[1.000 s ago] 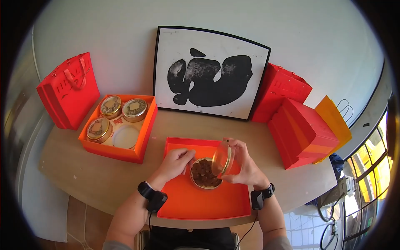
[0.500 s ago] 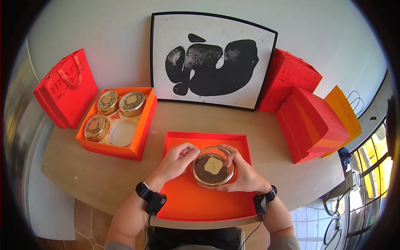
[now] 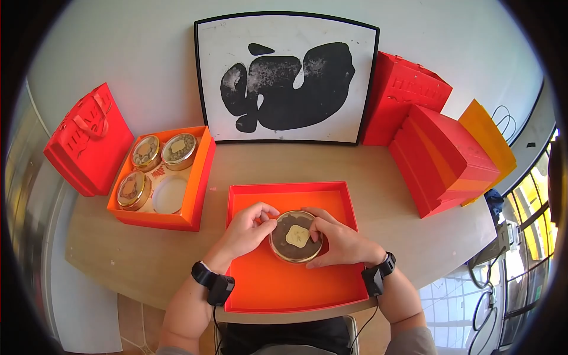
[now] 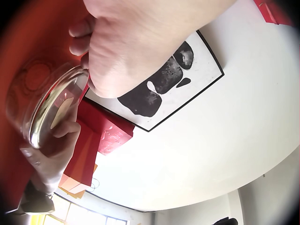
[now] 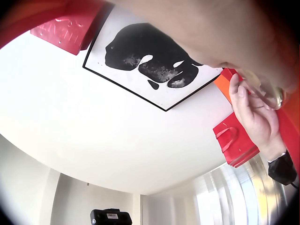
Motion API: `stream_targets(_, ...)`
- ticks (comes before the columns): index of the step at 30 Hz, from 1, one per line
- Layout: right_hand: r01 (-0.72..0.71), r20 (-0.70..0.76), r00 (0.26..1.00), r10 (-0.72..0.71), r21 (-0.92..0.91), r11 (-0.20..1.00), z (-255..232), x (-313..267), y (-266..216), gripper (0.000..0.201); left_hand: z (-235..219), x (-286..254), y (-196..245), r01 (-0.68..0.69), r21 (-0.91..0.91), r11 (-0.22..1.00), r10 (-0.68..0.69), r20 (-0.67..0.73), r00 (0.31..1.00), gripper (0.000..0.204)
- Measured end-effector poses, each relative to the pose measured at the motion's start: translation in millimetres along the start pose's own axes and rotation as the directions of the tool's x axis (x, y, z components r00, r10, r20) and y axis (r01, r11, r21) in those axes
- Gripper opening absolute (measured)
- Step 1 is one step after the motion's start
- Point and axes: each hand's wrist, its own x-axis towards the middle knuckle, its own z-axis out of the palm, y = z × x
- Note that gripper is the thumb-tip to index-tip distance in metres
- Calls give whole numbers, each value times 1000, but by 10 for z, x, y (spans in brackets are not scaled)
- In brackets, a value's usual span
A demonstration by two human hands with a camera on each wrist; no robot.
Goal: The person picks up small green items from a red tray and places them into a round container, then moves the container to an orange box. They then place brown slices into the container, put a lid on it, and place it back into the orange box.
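Observation:
A round, clear jar with a gold-rimmed lid [image 3: 296, 236] sits in the shallow red-orange box [image 3: 266, 294]. Its lid bears a cream label, and dark pieces fill the jar beneath. My right hand [image 3: 343, 241] holds the lid from the right, thumb at the near edge and fingers bent over the far side. At the jar's left edge is my left hand [image 3: 245, 231], loosely curled, with its thumb tip right at the rim. The left wrist view shows the jar's glass side [image 4: 28, 101] below the gold band.
An orange-red box [image 3: 204, 192] at the left holds several gold-lidded jars and one round hollow. A red gift bag [image 3: 89, 142] stands behind it. A framed black-and-white picture [image 3: 290, 89] leans on the wall. More red bags and a red box [image 3: 444, 163] stand right.
My right hand has brought the tilted lid down flat over the open jar, covering the dark pieces. My left hand has stayed beside the jar. The head view has shifted slightly.

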Motion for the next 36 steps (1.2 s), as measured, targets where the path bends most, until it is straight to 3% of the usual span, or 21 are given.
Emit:
stream_targets(2,-9,5,1000,9,2,1000,-7,-4,-20,55,-8,-7,26,64,23,998,-64,3,998,27)
stream_targets(14,-49,33,998,49,-7,999,-21,-27,-61,53,-14,-45,109,64,100,993,-72,75,995,28)
stream_targets(23,-71,19,997,76,-187,980,17,-32,-76,57,-8,-31,27,50,104,993,-62,115,991,30)
stream_targets(24,-59,18,998,63,-174,983,23,-35,-54,58,-6,-28,49,42,109,993,-55,120,991,30)
stream_targets(26,-41,10,999,44,-164,986,13,-42,-33,58,-7,-44,98,149,28,988,-151,126,980,29)
stream_targets(29,-11,14,1000,12,-98,995,15,-43,-34,58,2,-38,67,117,24,993,-119,104,987,28)
stream_targets(36,75,-53,995,-83,-145,987,63,-43,-12,69,7,-12,6,73,-21,997,-71,71,995,31)
